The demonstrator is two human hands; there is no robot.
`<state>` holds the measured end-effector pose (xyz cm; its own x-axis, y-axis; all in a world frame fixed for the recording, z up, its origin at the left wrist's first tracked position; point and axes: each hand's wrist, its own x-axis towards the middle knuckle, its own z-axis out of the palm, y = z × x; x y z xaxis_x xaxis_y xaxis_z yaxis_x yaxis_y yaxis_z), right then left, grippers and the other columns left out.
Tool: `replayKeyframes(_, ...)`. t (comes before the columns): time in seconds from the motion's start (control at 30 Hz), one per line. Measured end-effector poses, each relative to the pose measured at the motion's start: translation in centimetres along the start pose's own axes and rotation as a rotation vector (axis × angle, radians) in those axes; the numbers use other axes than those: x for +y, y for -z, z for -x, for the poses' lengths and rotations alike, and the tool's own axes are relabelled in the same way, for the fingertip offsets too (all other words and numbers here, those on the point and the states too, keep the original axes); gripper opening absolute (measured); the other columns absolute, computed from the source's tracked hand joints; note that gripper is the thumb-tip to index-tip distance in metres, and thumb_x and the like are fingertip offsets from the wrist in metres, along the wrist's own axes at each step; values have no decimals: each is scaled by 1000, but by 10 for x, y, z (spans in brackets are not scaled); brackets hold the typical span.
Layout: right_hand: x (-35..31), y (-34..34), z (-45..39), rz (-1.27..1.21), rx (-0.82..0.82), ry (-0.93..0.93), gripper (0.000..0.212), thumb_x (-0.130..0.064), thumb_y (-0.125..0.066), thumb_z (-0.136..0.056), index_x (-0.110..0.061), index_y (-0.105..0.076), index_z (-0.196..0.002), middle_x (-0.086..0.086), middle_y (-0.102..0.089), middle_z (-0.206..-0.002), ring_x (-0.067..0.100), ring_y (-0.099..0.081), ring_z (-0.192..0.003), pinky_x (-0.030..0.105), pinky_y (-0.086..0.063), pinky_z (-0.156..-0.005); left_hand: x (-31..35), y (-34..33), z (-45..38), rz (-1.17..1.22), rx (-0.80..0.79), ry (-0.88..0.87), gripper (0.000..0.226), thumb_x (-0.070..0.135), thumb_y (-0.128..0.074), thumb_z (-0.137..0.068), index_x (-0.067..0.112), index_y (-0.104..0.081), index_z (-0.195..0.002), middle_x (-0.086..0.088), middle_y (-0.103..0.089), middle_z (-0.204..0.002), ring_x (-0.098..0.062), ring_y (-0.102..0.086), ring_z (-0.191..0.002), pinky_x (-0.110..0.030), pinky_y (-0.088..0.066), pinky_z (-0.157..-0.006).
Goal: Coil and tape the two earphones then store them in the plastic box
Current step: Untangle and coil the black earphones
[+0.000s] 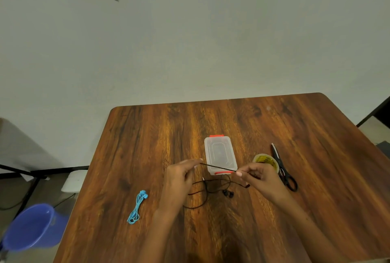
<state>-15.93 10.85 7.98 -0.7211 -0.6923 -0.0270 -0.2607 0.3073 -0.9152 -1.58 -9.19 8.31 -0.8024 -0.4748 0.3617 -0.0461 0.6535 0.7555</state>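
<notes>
the black earphone [211, 186] cord is pulled taut between both hands above the desk [295, 127], likely to start a coil; left hand [179, 176] and right hand [256, 176] fingers each pinch it. the blue earphone [137, 206] lies bundled aside, the plastic box [220, 154] shut just behind.

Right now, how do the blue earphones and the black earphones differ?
The blue earphones lie gathered in a narrow bundle; the black earphones are loose, their cord sprawling in open loops. The blue earphones lie untouched, apart from both hands, while the left hand and right hand pinch a stretch of the black cord taut above the plastic box. Both are wired sets, neither yet in the box.
</notes>
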Motion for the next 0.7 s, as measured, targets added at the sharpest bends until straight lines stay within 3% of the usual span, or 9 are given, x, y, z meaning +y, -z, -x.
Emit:
replayKeyframes(0.13, -6, -9, -2, 40, 39, 46, 5, -18, -69, -85, -17, -74, -82, -1, -73, -76, 16, -68, -75, 42, -54, -70, 1, -4, -3, -143, -149, 12, 54, -13, -50, -84, 15, -56, -130, 1, -51, -138, -10, -43, -133, -29, -36, -112)
replayKeyframes(0.23, -12, -15, -7, 89, 29, 73, 6, -19, -70, -85, -19, -74, -81, -6, -72, -77, 17, -68, -75, 46, -55, -70, 6, -11, -4, -192, -192, -55, 49, 4, -51, -94, 20, -45, -139, 5, -34, -149, -8, -25, -142, -30, -24, -117)
replayKeyframes(0.33, -22, -24, -10, 123, -12, 115, 6, -20, -69, -85, -20, -74, -81, -9, -72, -77, 13, -67, -75, 43, -55, -70, 22, -22, -2, -24, -232, -113, 38, 16, -56, -94, 21, -54, -132, 6, -50, -140, -1, -35, -135, -20, -29, -112)
replayKeyframes(0.4, -28, -28, -13, 127, -26, 151, 11, -19, -69, -85, -25, -72, -78, -12, -71, -75, 8, -66, -73, 35, -55, -68, 30, -26, -1, 57, -210, -136, 34, 12, -58, -92, 21, -61, -125, 8, -64, -122, 7, -50, -119, -12, -39, -99)
replayKeyframes(0.5, -31, -28, -15, 95, -26, 153, 11, -18, -70, -84, -25, -73, -78, -10, -72, -74, 12, -67, -70, 34, -54, -66, 31, -26, 1, 90, -174, -95, 35, 8, -56, -93, 22, -62, -125, 4, -70, -103, -3, -63, -95, -20, -52, -80)
replayKeyframes(0.57, -31, -26, -15, 22, -38, 138, 5, -21, -72, -82, -23, -76, -80, -8, -74, -76, 13, -70, -73, 32, -56, -68, 27, -23, 1, 85, -180, -99, 33, 7, -56, -93, 18, -64, -123, 2, -71, -101, -5, -65, -92, -23, -54, -77)
replayKeyframes(0.7, -27, -13, -13, -42, -20, 100, 11, -28, -75, -75, -19, -78, -80, -3, -76, -78, 12, -72, -76, 31, -58, -71, 18, -13, -1, 19, -113, -100, 30, 2, -61, -89, 14, -69, -114, 1, -73, -96, -1, -66, -87, -8, -46, -74)
